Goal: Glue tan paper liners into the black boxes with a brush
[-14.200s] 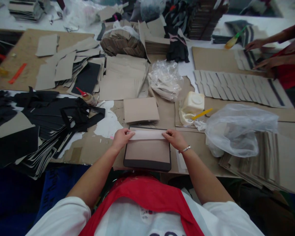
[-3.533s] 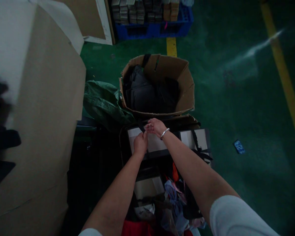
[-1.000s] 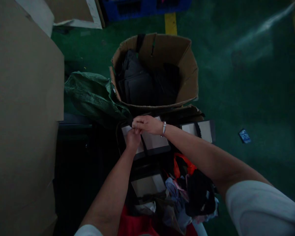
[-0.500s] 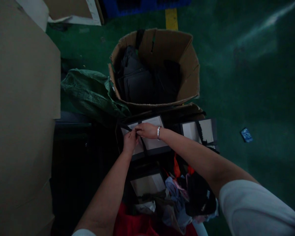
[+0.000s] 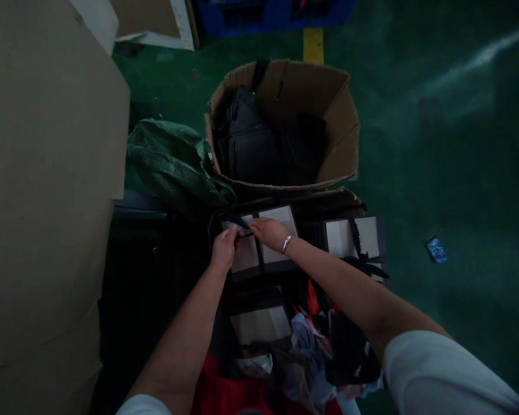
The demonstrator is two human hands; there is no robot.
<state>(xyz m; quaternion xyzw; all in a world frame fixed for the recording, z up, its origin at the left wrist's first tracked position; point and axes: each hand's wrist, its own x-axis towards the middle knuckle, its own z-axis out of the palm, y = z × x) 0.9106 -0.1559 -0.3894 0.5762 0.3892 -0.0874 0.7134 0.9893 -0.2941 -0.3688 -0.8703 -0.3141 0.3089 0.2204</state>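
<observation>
A bundle of pale, flat pieces with dark edges [image 5: 279, 253] lies in front of me, crossed by black cloth strips [image 5: 260, 256]. Over its left part, my left hand [image 5: 225, 248] pinches a piece of black strip. My right hand [image 5: 270, 233], with a silver bracelet at the wrist, has its fingers closed on the strip just to the right, near the crossing. The two hands are slightly apart. Farther right lies a similar pale bundle [image 5: 335, 237], also bound with black strip. Another pale-topped stack [image 5: 259, 325] sits nearer to me.
Beyond the bundles stands an open cardboard box [image 5: 335, 92] holding black sheets [image 5: 255, 153]. A green woven sack [image 5: 168, 158] slumps beside it. Tall brown board [image 5: 47, 202] fills the left side. Coloured cloth scraps [image 5: 313, 346] lie close to me. A small blue packet [image 5: 436, 249] is on the floor.
My hands were together at the strip and have now drawn a little apart, left hand leftward, right hand rightward. The whole view has shifted slightly.
</observation>
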